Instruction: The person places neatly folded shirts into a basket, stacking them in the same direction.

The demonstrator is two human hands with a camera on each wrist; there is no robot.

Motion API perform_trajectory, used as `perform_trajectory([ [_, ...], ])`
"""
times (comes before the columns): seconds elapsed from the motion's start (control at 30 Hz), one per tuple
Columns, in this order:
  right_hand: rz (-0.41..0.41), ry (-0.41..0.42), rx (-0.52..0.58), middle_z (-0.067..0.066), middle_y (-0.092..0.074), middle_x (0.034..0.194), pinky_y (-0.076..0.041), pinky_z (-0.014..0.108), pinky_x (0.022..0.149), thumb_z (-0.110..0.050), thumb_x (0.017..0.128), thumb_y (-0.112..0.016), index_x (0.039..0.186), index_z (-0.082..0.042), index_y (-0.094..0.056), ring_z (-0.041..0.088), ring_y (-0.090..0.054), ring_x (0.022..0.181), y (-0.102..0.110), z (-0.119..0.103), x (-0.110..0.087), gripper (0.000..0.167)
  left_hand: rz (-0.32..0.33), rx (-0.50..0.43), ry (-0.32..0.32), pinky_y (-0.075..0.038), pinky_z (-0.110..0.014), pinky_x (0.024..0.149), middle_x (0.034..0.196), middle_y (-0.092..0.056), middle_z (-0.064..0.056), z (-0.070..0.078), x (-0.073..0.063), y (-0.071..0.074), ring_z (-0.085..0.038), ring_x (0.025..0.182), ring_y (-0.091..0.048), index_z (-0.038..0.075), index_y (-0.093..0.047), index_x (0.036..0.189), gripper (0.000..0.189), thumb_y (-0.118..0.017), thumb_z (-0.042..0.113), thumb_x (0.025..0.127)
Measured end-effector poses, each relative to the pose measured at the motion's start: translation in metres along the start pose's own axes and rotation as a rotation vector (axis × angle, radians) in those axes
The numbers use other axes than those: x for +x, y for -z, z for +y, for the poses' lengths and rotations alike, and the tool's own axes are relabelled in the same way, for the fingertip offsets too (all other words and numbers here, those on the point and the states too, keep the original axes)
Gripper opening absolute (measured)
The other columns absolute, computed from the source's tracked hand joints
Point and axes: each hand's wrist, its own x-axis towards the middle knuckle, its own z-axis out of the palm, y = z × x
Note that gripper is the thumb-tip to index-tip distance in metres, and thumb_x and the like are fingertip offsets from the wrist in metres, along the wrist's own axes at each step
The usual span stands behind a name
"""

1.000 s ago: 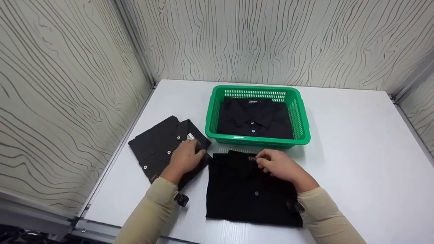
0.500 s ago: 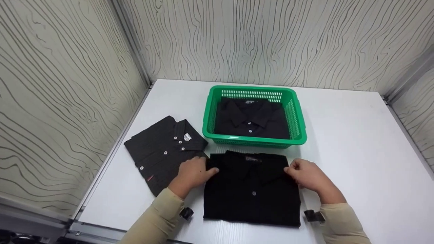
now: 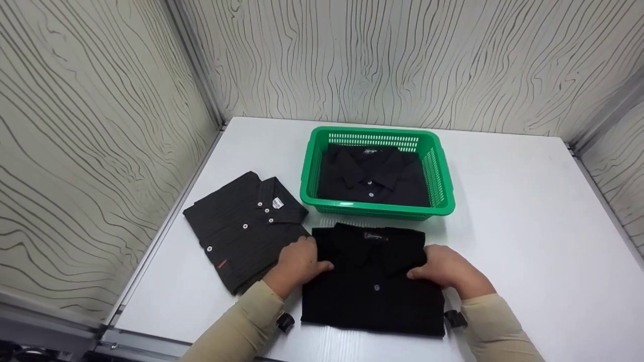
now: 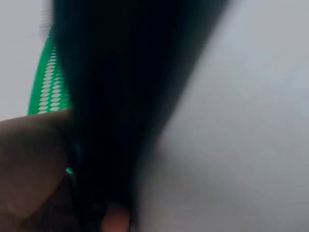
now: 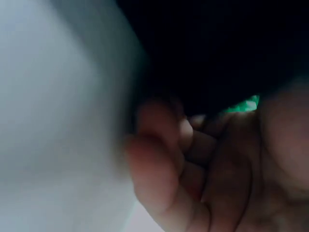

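A folded black shirt lies flat on the white table, its collar toward the basket and one button showing. My left hand grips its left edge, thumb on top; the other fingers are mostly hidden at the side. On the opposite edge my right hand holds the shirt the same way. Curled fingers show beneath the dark cloth in the right wrist view. The left wrist view is blurred, with the dark cloth across its middle.
A green basket stands behind the shirt, with a folded dark shirt inside. To the left, a dark grey folded shirt with white buttons lies askew. Patterned panels border the table at the back and sides.
My left hand has left the grey shirt's collar for the black shirt's left edge. My right hand has gone from its collar label to the right edge. Both now hold it.
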Motion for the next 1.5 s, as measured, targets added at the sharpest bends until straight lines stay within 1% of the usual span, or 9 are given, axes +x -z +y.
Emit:
perform_trajectory([
  [0.23, 0.027, 0.133, -0.032, 0.002, -0.057, 0.073, -0.047, 0.039, 0.065, -0.024, 0.076, -0.083, 0.083, -0.007, -0.062, 0.02, -0.052, 0.066, -0.003, 0.001, 0.006, 0.028, 0.003, 0.032, -0.109, -0.055, -0.049, 0.073, 0.096, -0.069, -0.016, 0.001, 0.001, -0.002, -0.036, 0.089, -0.068, 0.0, -0.069, 0.107, 0.054, -0.074, 0.05, 0.089],
  [0.37, -0.026, 0.208, 0.046, -0.001, -0.059, 0.073, -0.047, 0.038, 0.066, -0.025, 0.078, -0.08, 0.081, -0.009, -0.065, 0.018, -0.053, 0.068, 0.0, 0.009, 0.007, 0.022, -0.041, -0.01, -0.138, -0.055, -0.05, 0.074, 0.094, -0.07, -0.015, -0.003, 0.003, 0.001, -0.035, 0.088, -0.069, 0.002, -0.07, 0.105, 0.046, -0.072, 0.046, 0.092],
  [0.53, -0.208, 0.235, 0.33, 0.005, -0.069, 0.095, -0.052, 0.037, 0.077, -0.022, 0.088, -0.071, 0.108, -0.002, -0.069, 0.021, -0.065, 0.085, 0.01, 0.021, 0.006, 0.029, -0.144, -0.259, -0.167, -0.051, -0.05, 0.09, 0.113, -0.068, -0.021, -0.008, 0.007, 0.011, -0.036, 0.106, -0.065, -0.004, -0.062, 0.124, 0.051, -0.065, 0.039, 0.097],
  [0.7, -0.377, 0.191, 0.63, 0.016, -0.065, 0.122, -0.057, 0.043, 0.084, -0.019, 0.096, -0.065, 0.146, 0.004, -0.037, 0.031, -0.068, 0.103, 0.019, 0.031, 0.003, 0.062, -0.274, -0.594, -0.192, -0.042, -0.047, 0.105, 0.133, -0.058, -0.02, -0.014, 0.013, 0.018, -0.031, 0.122, -0.056, -0.005, -0.044, 0.144, 0.067, -0.066, 0.035, 0.096],
  [0.83, -0.416, 0.231, 0.685, 0.02, -0.062, 0.128, -0.057, 0.045, 0.085, -0.014, 0.095, -0.067, 0.154, 0.001, -0.021, 0.034, -0.067, 0.106, 0.024, 0.035, 0.003, 0.077, -0.355, -0.772, -0.198, -0.045, -0.046, 0.102, 0.134, -0.055, -0.015, -0.019, 0.017, 0.02, -0.027, 0.119, -0.055, 0.0, -0.034, 0.151, 0.078, -0.075, 0.023, 0.089],
  [1.07, -0.388, 0.322, 0.62, 0.022, -0.057, 0.135, -0.057, 0.04, 0.086, -0.012, 0.098, -0.064, 0.159, 0.004, -0.002, 0.032, -0.067, 0.108, 0.032, 0.035, -0.002, 0.089, -0.321, -0.677, -0.26, -0.025, -0.042, 0.118, 0.158, -0.033, -0.022, -0.018, 0.015, 0.029, -0.027, 0.144, -0.033, -0.006, -0.021, 0.157, 0.093, -0.075, 0.013, 0.085],
  [1.23, -0.373, 0.371, 0.598, 0.028, -0.042, 0.15, -0.053, 0.034, 0.092, -0.014, 0.1, -0.062, 0.159, 0.006, -0.003, 0.032, -0.06, 0.12, 0.038, 0.028, -0.013, 0.086, -0.355, -0.642, -0.276, -0.025, -0.042, 0.118, 0.16, -0.028, -0.023, -0.014, 0.007, 0.043, -0.027, 0.146, -0.03, -0.005, -0.017, 0.159, 0.091, -0.072, 0.015, 0.089],
  [1.37, -0.32, 0.406, 0.542, 0.03, -0.022, 0.16, -0.046, 0.025, 0.098, -0.016, 0.1, -0.062, 0.158, 0.008, -0.002, 0.02, -0.049, 0.131, 0.044, 0.023, -0.024, 0.087, -0.375, -0.641, -0.322, -0.023, -0.04, 0.119, 0.163, -0.02, -0.022, -0.01, 0.0, 0.057, -0.026, 0.148, -0.024, -0.004, -0.014, 0.159, 0.09, -0.07, 0.016, 0.092],
  [1.5, -0.273, 0.5, 0.533, 0.025, -0.027, 0.16, -0.039, 0.019, 0.104, -0.011, 0.101, -0.06, 0.159, 0.006, -0.009, 0.007, -0.044, 0.135, 0.053, 0.019, -0.03, 0.079, -0.364, -0.634, -0.381, -0.022, -0.04, 0.119, 0.164, -0.017, -0.021, -0.008, -0.006, 0.072, -0.025, 0.149, -0.021, -0.004, -0.012, 0.16, 0.09, -0.069, 0.014, 0.092],
])
